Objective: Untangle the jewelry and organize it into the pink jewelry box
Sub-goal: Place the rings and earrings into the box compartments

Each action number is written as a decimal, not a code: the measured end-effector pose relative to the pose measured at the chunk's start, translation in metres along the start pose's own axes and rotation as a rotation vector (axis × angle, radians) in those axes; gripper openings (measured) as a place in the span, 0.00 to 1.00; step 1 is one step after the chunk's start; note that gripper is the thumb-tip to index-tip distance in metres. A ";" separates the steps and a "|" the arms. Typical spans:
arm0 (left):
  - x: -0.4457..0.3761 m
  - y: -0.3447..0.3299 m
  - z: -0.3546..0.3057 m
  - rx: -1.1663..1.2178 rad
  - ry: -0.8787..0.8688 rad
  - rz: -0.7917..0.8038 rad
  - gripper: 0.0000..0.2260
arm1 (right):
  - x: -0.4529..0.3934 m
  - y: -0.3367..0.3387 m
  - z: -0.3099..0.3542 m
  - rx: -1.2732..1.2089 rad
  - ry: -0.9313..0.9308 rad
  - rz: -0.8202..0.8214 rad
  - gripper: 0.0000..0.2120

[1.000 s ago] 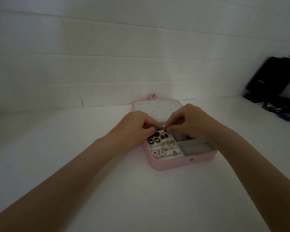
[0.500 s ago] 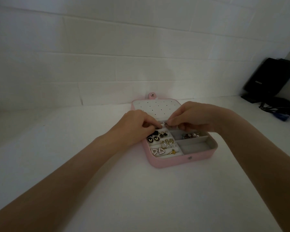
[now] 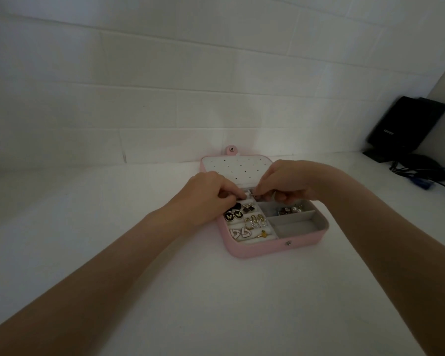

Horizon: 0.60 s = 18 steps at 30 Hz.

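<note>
The pink jewelry box [image 3: 262, 250] lies open on the white counter, its perforated white lid [image 3: 237, 167] tilted back toward the wall. The left padded rows hold black round earrings [image 3: 233, 215], black square earrings [image 3: 326, 207], sparkly gold hoops [image 3: 254, 221], white triangle earrings [image 3: 240, 233] and a small gold piece [image 3: 263, 234]. A cluster of pearl pieces [image 3: 289, 209] sits in a right compartment. My left hand [image 3: 206, 195] and my right hand [image 3: 285, 182] meet over the box's back rows, fingertips pinching a tiny piece of jewelry [image 3: 251, 197] between them.
The front right compartment [image 3: 296, 226] of the box holds nothing. A black device [image 3: 406, 125] leans against the wall at the far right, with black cables [image 3: 427, 173] and a blue plug [image 3: 423, 183] beside it. White tiled wall runs close behind the box.
Both hands have moved back toward the lid, uncovering the square earrings and the pearl cluster. The pinch between the fingertips is kept.
</note>
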State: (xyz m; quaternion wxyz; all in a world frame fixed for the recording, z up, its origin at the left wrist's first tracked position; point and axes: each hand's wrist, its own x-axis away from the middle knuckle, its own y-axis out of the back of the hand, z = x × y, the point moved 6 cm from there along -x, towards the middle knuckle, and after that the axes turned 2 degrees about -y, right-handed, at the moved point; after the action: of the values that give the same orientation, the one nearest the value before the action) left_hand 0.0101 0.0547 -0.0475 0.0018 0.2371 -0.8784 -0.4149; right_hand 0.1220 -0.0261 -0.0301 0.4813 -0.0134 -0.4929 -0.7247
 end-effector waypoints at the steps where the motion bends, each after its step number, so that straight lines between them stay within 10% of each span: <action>1: 0.000 0.000 0.000 -0.004 0.001 -0.001 0.11 | 0.000 -0.001 0.001 0.015 0.004 -0.013 0.12; 18: 0.000 -0.001 -0.001 -0.018 -0.008 -0.014 0.12 | 0.005 -0.007 0.002 0.132 0.053 -0.038 0.09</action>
State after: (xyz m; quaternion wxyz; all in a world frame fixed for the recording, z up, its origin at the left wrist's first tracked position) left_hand 0.0106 0.0536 -0.0476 -0.0022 0.2415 -0.8730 -0.4237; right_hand 0.1134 -0.0278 -0.0315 0.4805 0.0471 -0.5269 -0.6995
